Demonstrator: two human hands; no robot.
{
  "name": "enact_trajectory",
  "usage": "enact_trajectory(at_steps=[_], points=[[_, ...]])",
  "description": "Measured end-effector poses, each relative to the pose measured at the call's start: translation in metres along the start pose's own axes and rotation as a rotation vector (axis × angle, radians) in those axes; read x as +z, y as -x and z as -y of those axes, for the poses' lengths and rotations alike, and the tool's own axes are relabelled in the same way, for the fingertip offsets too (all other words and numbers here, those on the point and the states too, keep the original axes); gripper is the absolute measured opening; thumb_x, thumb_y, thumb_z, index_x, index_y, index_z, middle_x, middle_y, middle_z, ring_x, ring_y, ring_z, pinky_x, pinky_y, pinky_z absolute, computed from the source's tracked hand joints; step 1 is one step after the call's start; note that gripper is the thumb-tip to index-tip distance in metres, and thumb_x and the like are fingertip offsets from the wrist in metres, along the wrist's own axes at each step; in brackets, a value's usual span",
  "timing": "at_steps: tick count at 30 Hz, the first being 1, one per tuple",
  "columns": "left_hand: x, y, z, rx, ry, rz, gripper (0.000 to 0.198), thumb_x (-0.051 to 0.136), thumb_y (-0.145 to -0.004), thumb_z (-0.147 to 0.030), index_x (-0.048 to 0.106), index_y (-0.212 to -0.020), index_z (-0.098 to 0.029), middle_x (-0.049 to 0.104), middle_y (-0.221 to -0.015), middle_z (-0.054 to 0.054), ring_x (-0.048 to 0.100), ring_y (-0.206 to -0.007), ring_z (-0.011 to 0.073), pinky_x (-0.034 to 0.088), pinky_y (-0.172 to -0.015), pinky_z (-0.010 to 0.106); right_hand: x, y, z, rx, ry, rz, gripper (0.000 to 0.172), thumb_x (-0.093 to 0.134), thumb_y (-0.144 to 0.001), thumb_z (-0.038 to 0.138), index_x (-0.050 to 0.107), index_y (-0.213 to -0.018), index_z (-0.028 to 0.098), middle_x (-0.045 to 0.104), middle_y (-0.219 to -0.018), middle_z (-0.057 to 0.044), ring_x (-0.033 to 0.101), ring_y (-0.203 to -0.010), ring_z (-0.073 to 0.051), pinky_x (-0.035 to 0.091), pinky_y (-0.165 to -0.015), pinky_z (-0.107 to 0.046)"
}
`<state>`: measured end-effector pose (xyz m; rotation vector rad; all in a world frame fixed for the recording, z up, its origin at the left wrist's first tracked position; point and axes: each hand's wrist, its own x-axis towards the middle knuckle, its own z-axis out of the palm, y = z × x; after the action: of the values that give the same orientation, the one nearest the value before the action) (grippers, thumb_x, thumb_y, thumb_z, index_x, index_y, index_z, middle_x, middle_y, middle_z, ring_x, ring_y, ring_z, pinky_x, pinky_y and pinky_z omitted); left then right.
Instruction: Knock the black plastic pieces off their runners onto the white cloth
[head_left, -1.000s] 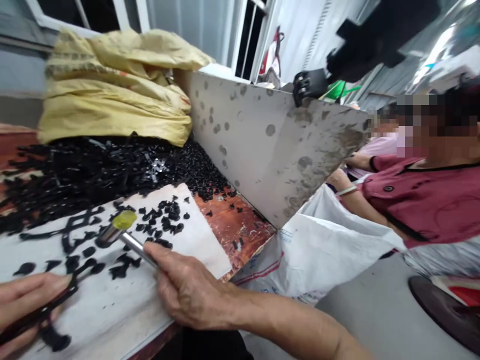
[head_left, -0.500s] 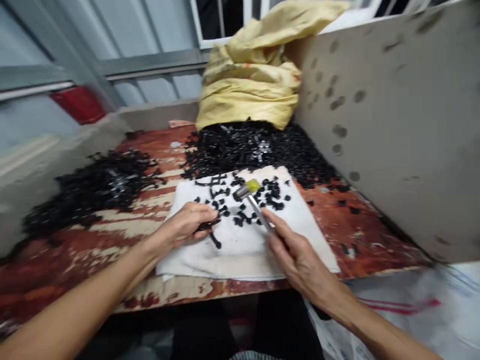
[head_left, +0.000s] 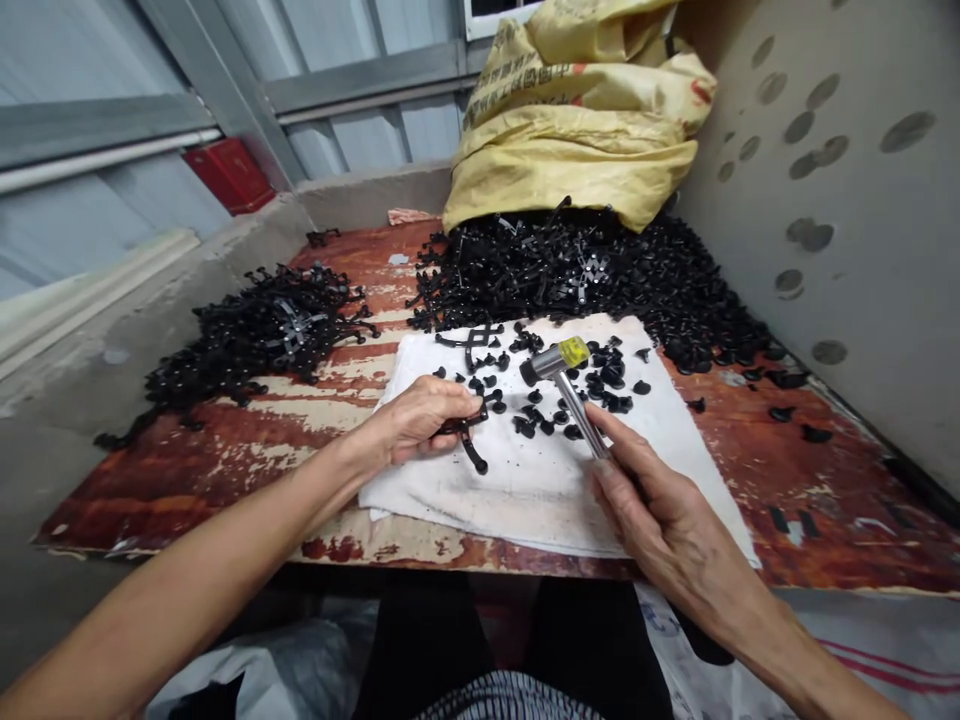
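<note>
My left hand (head_left: 431, 418) is closed around a black branched plastic part (head_left: 472, 450), one curved arm of which sticks out toward me over the white cloth (head_left: 442, 500). In my right hand (head_left: 649, 490) is a small mallet (head_left: 577, 400) with a metal shaft, a dark face on one end of its head and a yellow face on the other. The mallet head is raised above the cloth, apart from the held part. Small black knob-like pieces (head_left: 609, 375) lie scattered beneath and around it. Another black branched part (head_left: 471, 342) rests near the cloth's far edge.
A yellow sack (head_left: 577, 150) lies at the back, with a large heap of black parts (head_left: 517, 265) at its mouth. At the left is a second black pile (head_left: 262, 325). A spotted grey panel (head_left: 847, 220) bounds the right side; a red box (head_left: 229, 175) is back left.
The camera view has shifted, so the whole scene sits further right and lower-angled. Both hands keep their holds, and the mallet stays raised over the cloth.
</note>
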<state>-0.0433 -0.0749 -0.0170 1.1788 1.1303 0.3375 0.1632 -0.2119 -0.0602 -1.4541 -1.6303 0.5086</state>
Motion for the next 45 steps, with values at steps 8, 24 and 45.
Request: enact_trajectory(at_steps=[8,24,45], points=[[0.003,0.003,-0.002,-0.013,0.004,-0.010,0.027,0.056,-0.086,-0.015,0.055,-0.059,-0.012,0.051,-0.044,-0.001,0.035,-0.027,0.0019,0.015,-0.028,0.014,0.000,0.001,0.001,0.014,-0.021,-0.015,0.047,0.044,-0.096,0.023,0.046,-0.143,0.021,0.065,-0.129,-0.010,0.061,-0.118,-0.025,0.048,-0.100,-0.045],[-0.003,-0.001,0.005,0.044,0.004,0.027,0.024,0.067,-0.078,-0.024,0.057,-0.061,-0.011,0.055,-0.050,0.000,0.038,-0.030,0.0014,0.019,-0.030,0.015,0.000,0.000,0.001,-0.033,0.028,-0.012,0.047,0.043,-0.097,0.023,0.045,-0.143,0.018,0.062,-0.133,-0.011,0.059,-0.120,-0.023,0.046,-0.101,-0.040],[0.010,0.006,-0.005,-0.011,-0.047,-0.083,0.032,0.052,-0.086,-0.009,0.052,-0.054,-0.012,0.055,-0.045,0.000,0.035,-0.025,0.0014,0.014,-0.028,0.015,0.000,0.002,-0.003,-0.061,0.049,-0.004,0.050,0.044,-0.096,0.021,0.041,-0.146,0.020,0.058,-0.138,-0.010,0.054,-0.125,-0.024,0.044,-0.103,-0.042]])
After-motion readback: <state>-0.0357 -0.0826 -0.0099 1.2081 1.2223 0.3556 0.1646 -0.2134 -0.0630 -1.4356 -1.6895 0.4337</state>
